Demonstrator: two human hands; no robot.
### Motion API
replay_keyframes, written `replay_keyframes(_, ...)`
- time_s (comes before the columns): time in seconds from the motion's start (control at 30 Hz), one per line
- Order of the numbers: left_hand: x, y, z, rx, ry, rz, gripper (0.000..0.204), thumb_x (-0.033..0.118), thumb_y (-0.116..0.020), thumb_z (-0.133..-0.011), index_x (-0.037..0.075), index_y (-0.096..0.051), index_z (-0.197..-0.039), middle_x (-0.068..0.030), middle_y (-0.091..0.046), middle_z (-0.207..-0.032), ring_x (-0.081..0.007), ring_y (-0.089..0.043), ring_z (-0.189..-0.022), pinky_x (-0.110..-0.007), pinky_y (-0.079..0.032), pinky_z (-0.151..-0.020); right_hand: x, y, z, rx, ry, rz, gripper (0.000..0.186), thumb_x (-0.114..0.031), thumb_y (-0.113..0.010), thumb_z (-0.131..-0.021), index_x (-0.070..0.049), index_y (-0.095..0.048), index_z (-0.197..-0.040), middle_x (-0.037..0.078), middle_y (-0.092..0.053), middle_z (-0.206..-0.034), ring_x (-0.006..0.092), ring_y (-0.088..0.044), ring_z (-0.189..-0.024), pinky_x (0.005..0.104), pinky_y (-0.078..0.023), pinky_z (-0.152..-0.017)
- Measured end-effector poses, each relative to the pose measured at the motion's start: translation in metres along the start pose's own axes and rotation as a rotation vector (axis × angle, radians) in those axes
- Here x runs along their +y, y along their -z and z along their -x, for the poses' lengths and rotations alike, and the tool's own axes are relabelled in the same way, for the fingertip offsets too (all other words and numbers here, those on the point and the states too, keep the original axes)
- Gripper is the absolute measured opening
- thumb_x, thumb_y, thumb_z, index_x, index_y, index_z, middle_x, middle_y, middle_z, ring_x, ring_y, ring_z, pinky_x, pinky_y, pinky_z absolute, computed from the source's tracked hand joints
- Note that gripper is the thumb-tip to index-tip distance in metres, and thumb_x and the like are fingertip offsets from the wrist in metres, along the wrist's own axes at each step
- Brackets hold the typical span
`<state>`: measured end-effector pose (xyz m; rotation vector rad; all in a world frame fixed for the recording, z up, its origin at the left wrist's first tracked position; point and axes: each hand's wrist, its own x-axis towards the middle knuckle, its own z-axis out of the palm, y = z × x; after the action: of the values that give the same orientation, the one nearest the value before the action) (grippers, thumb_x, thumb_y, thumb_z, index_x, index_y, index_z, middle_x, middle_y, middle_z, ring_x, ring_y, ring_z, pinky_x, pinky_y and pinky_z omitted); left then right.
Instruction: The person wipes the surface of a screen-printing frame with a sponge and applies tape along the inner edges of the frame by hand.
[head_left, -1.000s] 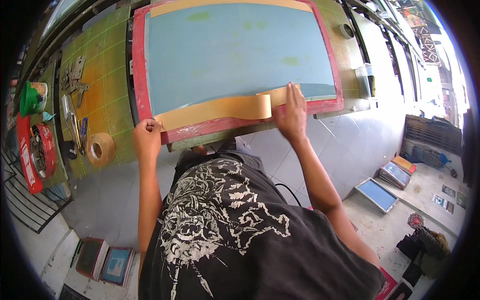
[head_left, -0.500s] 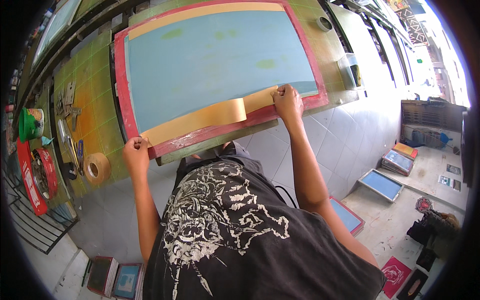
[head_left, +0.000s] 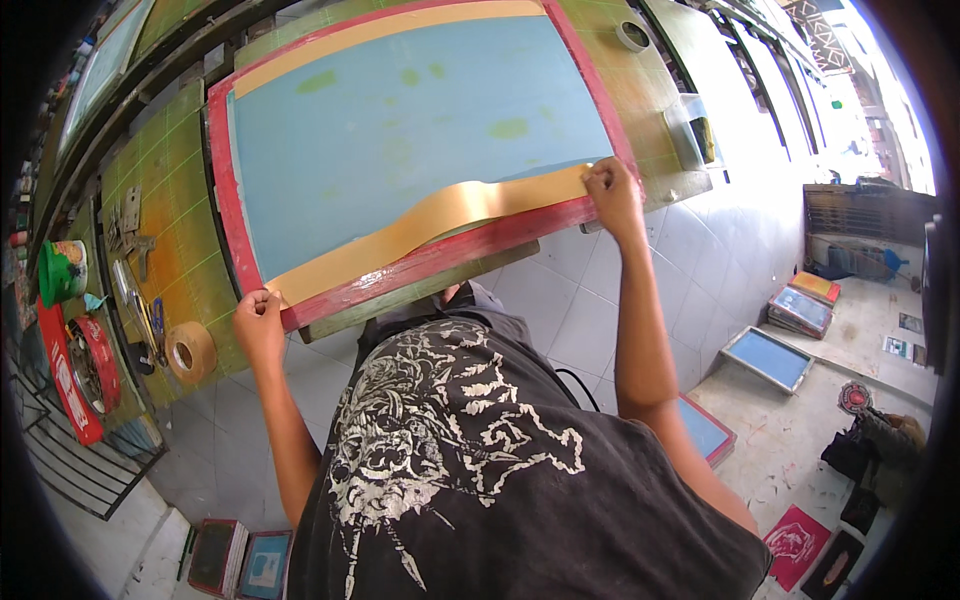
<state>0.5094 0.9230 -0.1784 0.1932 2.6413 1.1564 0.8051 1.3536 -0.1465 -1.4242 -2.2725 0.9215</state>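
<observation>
A printing screen with a red frame (head_left: 224,170) and blue-green mesh (head_left: 420,120) lies on the table. Along its near edge runs a strip of tan tape (head_left: 400,228), bowed up in the middle. My left hand (head_left: 260,328) pinches the tape's left end at the frame's near left corner. At the near right corner, my right hand (head_left: 614,200) grips the other end between thumb and fingers. Another tan strip (head_left: 390,33) lies along the far edge of the mesh.
Left on the green-gridded table (head_left: 175,220) are a tape roll (head_left: 190,353), scissors (head_left: 157,322), metal pieces (head_left: 130,225) and a green tub (head_left: 64,272). At the right stand a clear container (head_left: 690,135) and a small round cup (head_left: 633,37). Framed screens (head_left: 768,358) rest lower right.
My right hand has moved right along the near edge with the tape end. The tape's curled loop has opened into a shallow bulge. My left hand stays at the left corner.
</observation>
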Motion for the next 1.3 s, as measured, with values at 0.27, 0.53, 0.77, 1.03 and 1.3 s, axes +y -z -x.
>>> replay_keyframes(0.27, -0.010, -0.001, -0.004, -0.003, -0.021, 0.002, 0.016, 0.012, -0.068, -0.085, -0.003, -0.063, -0.082, 0.0001, -0.056, -0.063, -0.0069, -0.046, -0.057, -0.026, -0.037, -0.052, 0.062, 0.032, -0.029, 0.095, 0.007, -0.177, 0.032, -0.016, -0.069, -0.081, 0.000, -0.063, -0.108, 0.009, -0.065, -0.079, 0.0156, -0.061, -0.071, 0.0321, -0.049, -0.068)
replay_keyframes(0.53, -0.012, 0.000, -0.004, -0.005, -0.028, 0.017, 0.015, 0.011, -0.068, -0.084, -0.002, -0.063, -0.081, 0.0010, -0.054, -0.063, -0.0064, -0.045, -0.057, -0.025, -0.036, -0.052, 0.078, 0.024, -0.034, 0.130, -0.006, 0.004, 0.030, -0.017, -0.070, -0.080, -0.004, -0.066, -0.107, 0.006, -0.066, -0.076, 0.0157, -0.062, -0.072, 0.0316, -0.050, -0.071)
replay_keyframes(0.77, -0.004, 0.002, -0.002, 0.011, -0.020, -0.038, 0.015, 0.012, -0.069, -0.083, -0.002, -0.063, -0.079, 0.0004, -0.056, -0.063, -0.0066, -0.046, -0.057, -0.026, -0.037, -0.052, 0.063, 0.022, -0.030, 0.159, -0.042, 0.009, 0.035, -0.015, -0.072, -0.078, -0.003, -0.065, -0.110, 0.007, -0.068, -0.077, 0.0164, -0.063, -0.070, 0.0306, -0.050, -0.070)
replay_keyframes(1.03, -0.005, 0.001, -0.003, 0.008, 0.018, -0.030, 0.016, 0.013, -0.069, -0.083, -0.002, -0.064, -0.080, -0.0003, -0.057, -0.062, -0.0064, -0.047, -0.056, -0.026, -0.037, -0.051, 0.065, 0.022, -0.032, 0.175, -0.053, -0.025, 0.037, -0.014, -0.074, -0.077, -0.001, -0.065, -0.110, 0.009, -0.069, -0.080, 0.0184, -0.065, -0.072, 0.0320, -0.052, -0.073)
replay_keyframes(1.3, -0.004, 0.001, -0.002, 0.003, -0.002, -0.056, 0.017, 0.014, -0.070, -0.083, -0.003, -0.064, -0.082, -0.0014, -0.059, -0.063, -0.0073, -0.049, -0.057, -0.026, -0.039, -0.053, 0.046, 0.022, -0.020, 0.442, 0.086, 0.188, 0.045, -0.014, -0.070, -0.082, -0.002, -0.056, -0.123, 0.022, -0.052, -0.130, 0.0330, -0.054, -0.114, 0.0405, -0.044, -0.095)
